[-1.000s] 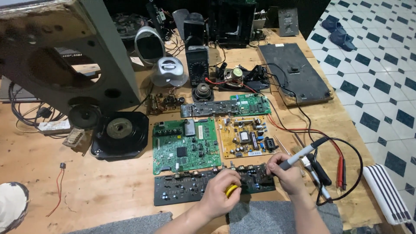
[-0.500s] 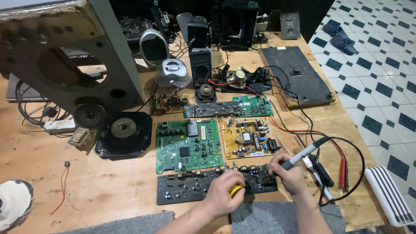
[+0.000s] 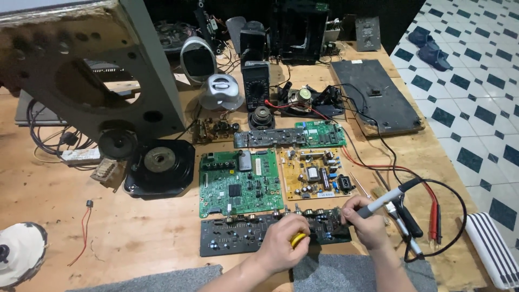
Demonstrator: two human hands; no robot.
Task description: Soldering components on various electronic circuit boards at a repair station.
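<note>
Little has moved since the earlier frames: both hands stay on the dark board, and only the view has drifted slightly. Largest, well up and left of the hands, leans a worn grey panel (image 3: 92, 70) with round holes. Under everything runs the wooden bench (image 3: 135, 238). Far up and right of the right hand lies a flat black plate (image 3: 378, 100). Left of the left hand, well apart, sits a black speaker (image 3: 160, 166). Just above the left hand lies the green board (image 3: 239, 183), and just above the right hand the yellow board (image 3: 316, 174). Under both hands stretches the dark board (image 3: 243, 238), along the near edge of the bench. The left hand (image 3: 282, 250) is curled shut around a small yellow tool (image 3: 297, 239), its knuckles over the dark board's middle. The right hand (image 3: 366, 224) is closed like a pen grip on a grey soldering iron (image 3: 386, 199), whose tip end meets the dark board's right part; the exact contact is hidden by the fingers. A black cable (image 3: 457, 216) loops away to the right of that hand, beside red probes (image 3: 435, 208). Smallest, far left of the left hand, lies a red wire (image 3: 82, 230).
</note>
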